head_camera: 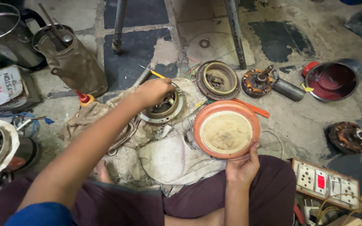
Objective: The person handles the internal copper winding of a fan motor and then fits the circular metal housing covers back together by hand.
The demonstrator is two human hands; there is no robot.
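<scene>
My right hand (242, 168) grips the near rim of a round orange motor cover (226, 129) with a pale dusty inside, held just above my lap. Reaching forward, my left hand (153, 91) closes over a round metal motor housing (164, 109) that rests on a dirty cloth (164, 157). A thin yellow-tipped tool (152, 72) pokes out beyond that hand; whether the fingers hold it is hidden.
On the floor beyond lie another round housing (217, 79), a copper-wound stator with shaft (258, 81), a second rotor (348, 136), a steel pot (334, 78) and a tarnished can with tools (73, 58). A switch board (326, 183) sits near my right knee.
</scene>
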